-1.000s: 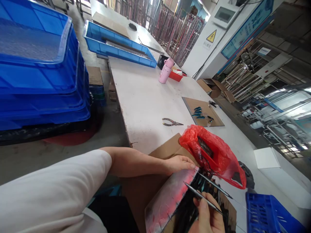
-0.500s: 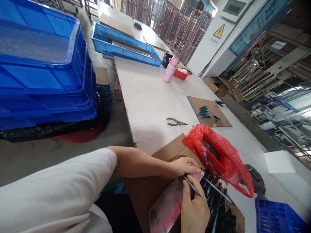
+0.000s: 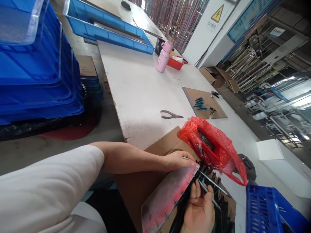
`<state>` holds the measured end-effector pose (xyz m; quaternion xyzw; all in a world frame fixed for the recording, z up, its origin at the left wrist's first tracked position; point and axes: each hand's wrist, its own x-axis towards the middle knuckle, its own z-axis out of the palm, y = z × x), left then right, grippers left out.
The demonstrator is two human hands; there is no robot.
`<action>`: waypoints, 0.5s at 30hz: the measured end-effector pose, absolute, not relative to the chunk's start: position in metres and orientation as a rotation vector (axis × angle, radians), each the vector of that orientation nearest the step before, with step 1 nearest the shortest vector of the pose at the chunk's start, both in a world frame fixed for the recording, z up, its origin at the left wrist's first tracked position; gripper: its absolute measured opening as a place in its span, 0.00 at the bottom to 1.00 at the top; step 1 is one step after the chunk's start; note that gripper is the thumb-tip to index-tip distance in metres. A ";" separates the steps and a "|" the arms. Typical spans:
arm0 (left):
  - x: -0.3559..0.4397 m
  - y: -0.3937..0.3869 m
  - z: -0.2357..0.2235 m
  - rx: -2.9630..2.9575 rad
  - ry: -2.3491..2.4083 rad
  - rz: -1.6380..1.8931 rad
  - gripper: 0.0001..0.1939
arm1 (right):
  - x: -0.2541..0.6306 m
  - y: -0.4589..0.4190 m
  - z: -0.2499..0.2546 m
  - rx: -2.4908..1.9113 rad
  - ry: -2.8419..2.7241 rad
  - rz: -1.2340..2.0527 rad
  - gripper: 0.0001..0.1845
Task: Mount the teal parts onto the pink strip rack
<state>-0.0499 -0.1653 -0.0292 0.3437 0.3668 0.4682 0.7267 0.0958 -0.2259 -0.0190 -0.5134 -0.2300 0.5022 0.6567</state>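
My left hand rests on the brown cardboard and pinches the near end of a thin metal rod that runs right over a pile of dark teal-tipped pieces. Lower down, my right hand is palm up, its fingers curled round a second thin rod. A glossy board sprayed pink and black lies between the hands. Just right of my left hand sits a red plastic bag with dark parts inside.
Pliers lie on the white table. A cardboard sheet with small teal tools is farther right. A pink bottle, red tray, blue trays, stacked blue crates and a blue basket surround the spot.
My right hand has turned palm up and dropped lower with its rod. The left hand stays pinched on the other rod. The view has shifted slightly left.
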 end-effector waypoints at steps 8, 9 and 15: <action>-0.050 -0.166 -0.030 0.717 0.747 1.035 0.26 | 0.092 -0.221 -0.023 -1.210 -0.472 1.209 0.14; -0.051 -0.166 -0.028 0.711 0.756 1.026 0.25 | 0.092 -0.220 -0.022 -1.212 -0.435 1.227 0.14; -0.052 -0.166 -0.027 0.686 0.719 1.018 0.25 | 0.087 -0.218 -0.016 -1.236 -0.344 1.241 0.14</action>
